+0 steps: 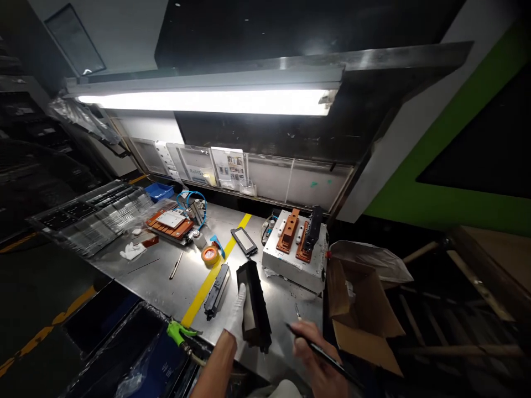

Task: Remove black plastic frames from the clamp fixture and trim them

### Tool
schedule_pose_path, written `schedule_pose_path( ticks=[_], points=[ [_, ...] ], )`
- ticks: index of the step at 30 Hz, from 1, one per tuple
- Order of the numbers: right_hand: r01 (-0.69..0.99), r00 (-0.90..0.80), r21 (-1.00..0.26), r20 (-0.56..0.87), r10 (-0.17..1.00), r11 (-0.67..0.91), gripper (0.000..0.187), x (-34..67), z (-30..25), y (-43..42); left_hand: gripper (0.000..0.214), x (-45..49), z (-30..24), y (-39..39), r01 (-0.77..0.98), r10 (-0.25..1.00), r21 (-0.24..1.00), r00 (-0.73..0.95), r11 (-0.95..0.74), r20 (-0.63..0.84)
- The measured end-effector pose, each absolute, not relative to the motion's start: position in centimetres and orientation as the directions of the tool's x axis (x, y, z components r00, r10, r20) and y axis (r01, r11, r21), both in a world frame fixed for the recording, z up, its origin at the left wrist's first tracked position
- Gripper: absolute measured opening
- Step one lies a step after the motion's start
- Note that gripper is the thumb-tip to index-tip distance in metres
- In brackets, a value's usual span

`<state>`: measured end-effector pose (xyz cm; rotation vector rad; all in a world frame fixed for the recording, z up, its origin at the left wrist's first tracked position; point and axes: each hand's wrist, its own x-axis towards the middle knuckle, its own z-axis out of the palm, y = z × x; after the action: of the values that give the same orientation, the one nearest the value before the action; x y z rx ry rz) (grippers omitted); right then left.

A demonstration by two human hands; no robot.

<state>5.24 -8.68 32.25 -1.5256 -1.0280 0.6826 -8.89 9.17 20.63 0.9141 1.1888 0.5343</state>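
My left hand (237, 318), in a white glove, grips a long black plastic part (255, 304) and holds it tilted over the steel bench (166, 276). My right hand (317, 354), bare, is closed around a thin black pen-like tool (315, 348) just right of the part. A second black part (217, 291) lies flat on the bench to the left, beside a yellow tape line (207, 287).
A white fixture box with orange blocks (296, 249) stands behind the part. An open cardboard box (360, 309) sits at the right edge. A tape roll (210, 255), a small black frame (244, 241), an orange jig (170, 224), clear trays (95, 218) and a green air gun (179, 333) lie around.
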Motion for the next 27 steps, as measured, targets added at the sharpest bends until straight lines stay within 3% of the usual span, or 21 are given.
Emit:
schedule_pose_path(
  ticks=[2, 4, 9, 12, 15, 17, 19, 21, 23, 24, 27],
  points=[
    [0.150, 0.548, -0.958, -0.124, 0.827, -0.243, 0.031, 7.2, 30.9, -9.6, 0.051, -9.1, 19.0, 10.2, 0.479, 0.826, 0.817, 0.280, 0.321, -0.489],
    [0.120, 0.588, -0.927, -0.221, 0.778, -0.354, 0.035, 9.0, 29.2, -10.6, 0.041, -9.2, 17.0, 11.0, 0.743, 0.857, 0.654, 0.238, 0.143, -0.457],
    [0.109, 0.689, -0.925, -0.193, 0.699, -0.363, 0.036, 11.6, 25.1, -13.4, 0.026, -8.4, 12.3, 11.8, 0.935, 0.856, 0.353, 0.221, -0.049, -0.468],
    [0.102, 0.736, -0.936, -0.157, 0.659, -0.337, 0.031, 13.0, 23.3, -14.7, 0.046, -7.1, 11.8, 12.4, 0.966, 0.843, 0.214, 0.236, -0.148, -0.483],
    [0.083, 0.757, -0.943, -0.152, 0.636, -0.324, 0.027, 14.9, 21.5, -15.3, 0.069, -3.5, 16.0, 13.5, 0.939, 0.862, 0.155, 0.343, -0.307, -0.374],
    [0.070, 0.773, -0.948, -0.145, 0.617, -0.310, 0.024, 16.3, 20.1, -15.1, 0.056, 1.2, 21.6, 14.5, 0.859, 0.861, 0.268, 0.485, -0.436, -0.155],
    [0.069, 0.783, -0.954, -0.130, 0.608, -0.293, 0.020, 17.9, 18.6, -14.0, 0.056, 7.8, 27.7, 15.7, 0.666, 0.756, 0.368, 0.621, -0.649, 0.209],
    [0.074, 0.785, -0.959, -0.113, 0.609, -0.273, 0.015, 19.6, 17.0, -12.0, 0.059, 15.2, 32.5, 17.3, 0.523, 0.611, 0.315, 0.693, -0.792, 0.383],
    [0.080, 0.790, -0.965, -0.091, 0.606, -0.249, 0.011, 21.4, 15.6, -9.4, 0.063, 21.8, 34.6, 19.3, 0.487, 0.498, 0.127, 0.792, -0.864, 0.354],
    [0.083, 0.797, -0.967, -0.079, 0.598, -0.239, 0.012, 22.4, 15.0, -8.0, 0.067, 24.5, 34.5, 20.3, 0.511, 0.504, 0.056, 0.813, -0.858, 0.292],
    [0.095, 0.826, -0.970, -0.049, 0.562, -0.223, 0.019, 24.9, 13.6, -4.4, 0.071, 29.3, 31.8, 22.5, 0.532, 0.522, -0.027, 0.838, -0.846, 0.157]
  ],
)
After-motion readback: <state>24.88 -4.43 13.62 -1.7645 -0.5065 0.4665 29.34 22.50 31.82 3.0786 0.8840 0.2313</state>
